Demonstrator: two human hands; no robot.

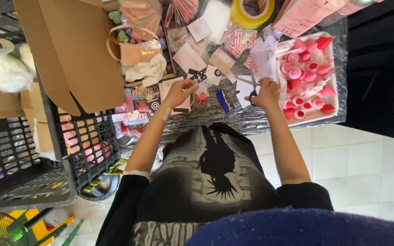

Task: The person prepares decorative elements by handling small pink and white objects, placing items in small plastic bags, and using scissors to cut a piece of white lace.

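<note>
Left hand [178,92] over cluttered foil-covered bench [233,119], fingers pinched on small white paper card [184,104] at bench centre, right hand [265,93] closed around grey metal scissors [250,85], just beside white rectangular tray [333,98] of pink sponges [307,75], blue pen [223,100] between hands.

Brown cardboard box [69,50] upper left; small pink-striped packets [240,40] top centre.

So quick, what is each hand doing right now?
Left hand: closed, pinching a small white card.
Right hand: closed around the handles of the scissors.
</note>
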